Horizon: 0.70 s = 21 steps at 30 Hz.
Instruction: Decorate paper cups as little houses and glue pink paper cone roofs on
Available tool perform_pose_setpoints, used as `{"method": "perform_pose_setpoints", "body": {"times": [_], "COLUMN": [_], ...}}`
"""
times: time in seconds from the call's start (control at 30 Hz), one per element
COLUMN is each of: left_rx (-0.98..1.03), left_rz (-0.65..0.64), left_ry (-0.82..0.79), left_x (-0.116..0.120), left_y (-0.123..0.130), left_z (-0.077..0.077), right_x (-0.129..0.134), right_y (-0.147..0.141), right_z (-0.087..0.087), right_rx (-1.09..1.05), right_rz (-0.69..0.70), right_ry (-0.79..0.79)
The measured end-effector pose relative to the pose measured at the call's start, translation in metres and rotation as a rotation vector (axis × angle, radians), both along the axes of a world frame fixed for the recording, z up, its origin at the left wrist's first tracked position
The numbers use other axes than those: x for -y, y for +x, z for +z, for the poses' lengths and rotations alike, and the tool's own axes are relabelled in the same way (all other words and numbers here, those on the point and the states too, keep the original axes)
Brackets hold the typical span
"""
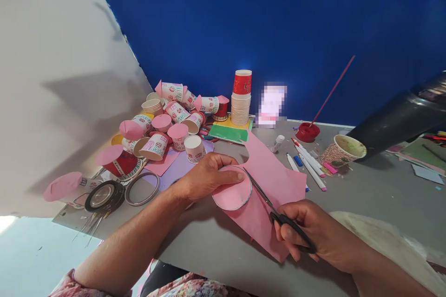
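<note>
Between thumb and fingers, my left hand pinches a pink paper circle with a dark drawn outline. The circle is partly cut free, and the larger pink sheet spreads around and below it. My right hand has its fingers through the black handles of a pair of scissors. The scissor blades lie along the circle's right edge, against the paper. Just beyond my left hand stands a white decorated paper cup.
Decorated cups with pink cone tops crowd the left side, near tape rolls. Behind are a cup stack and a blurred bright screen. Markers, a glue stick, a patterned cup and a dark cylinder lie right.
</note>
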State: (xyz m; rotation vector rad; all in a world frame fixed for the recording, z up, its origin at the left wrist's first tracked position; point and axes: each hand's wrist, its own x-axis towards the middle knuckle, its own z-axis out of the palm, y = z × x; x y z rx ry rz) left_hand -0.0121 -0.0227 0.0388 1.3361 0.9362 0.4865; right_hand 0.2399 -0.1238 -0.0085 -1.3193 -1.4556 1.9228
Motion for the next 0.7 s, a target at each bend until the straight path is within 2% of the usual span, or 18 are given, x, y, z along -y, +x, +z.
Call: {"method": "perform_pose_setpoints", "body": {"times": [0.37,0.7], "left_rx": [0.028,0.018], "left_rz": [0.007,-0.013], "left_ry": [0.03,0.035], "left_x": [0.0006,0.001], "left_y": [0.0009,0.0011], "left_z": [-0.0007,0.0051], "right_x": [0.0002,0.002], "right_y": [0.0009,0.0028], "right_z": [-0.0004,-0.0032], "right_rx": [-0.07,-0.071], "right_rz": [0.022,0.011], "right_ry": [0.0,-0.002]}}
